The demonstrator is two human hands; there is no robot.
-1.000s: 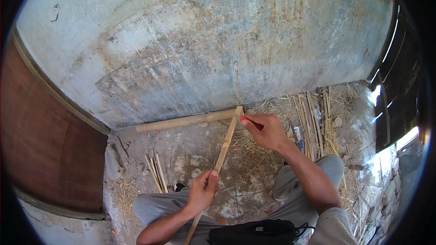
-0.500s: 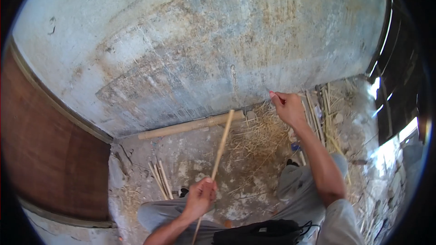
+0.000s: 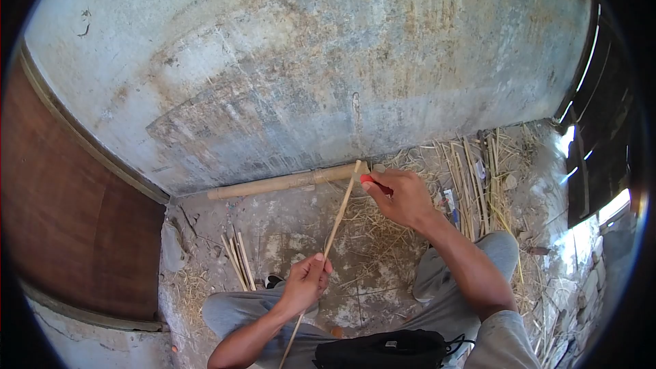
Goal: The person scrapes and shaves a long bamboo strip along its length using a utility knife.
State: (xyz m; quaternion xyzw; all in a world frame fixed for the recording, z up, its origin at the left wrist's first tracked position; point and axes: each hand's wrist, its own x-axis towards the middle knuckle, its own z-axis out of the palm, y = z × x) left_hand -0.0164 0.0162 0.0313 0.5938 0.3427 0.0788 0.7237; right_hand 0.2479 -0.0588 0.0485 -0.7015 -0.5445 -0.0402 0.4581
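Note:
My left hand [image 3: 306, 285] is closed around a long, thin bamboo stick [image 3: 337, 222]. The stick slants up and away, and its lower end passes below the hand toward my lap. In my right hand [image 3: 403, 198] is a small red-handled knife [image 3: 376, 184], mostly covered by the fingers. Its thin blade is hard to make out, but it lies at or very near the stick's upper end; contact cannot be told.
A thick bamboo pole [image 3: 287, 184] lies along the foot of the stained wall [image 3: 307, 82]. Several short sticks [image 3: 238, 260] stand at the left. Shavings [image 3: 383, 236] and more sticks [image 3: 471, 188] cover the floor at right. A brown panel [image 3: 82, 212] flanks the left.
My right hand has moved left and down with the knife, from beyond the stick to its upper end. My left hand has risen slightly, still holding the stick.

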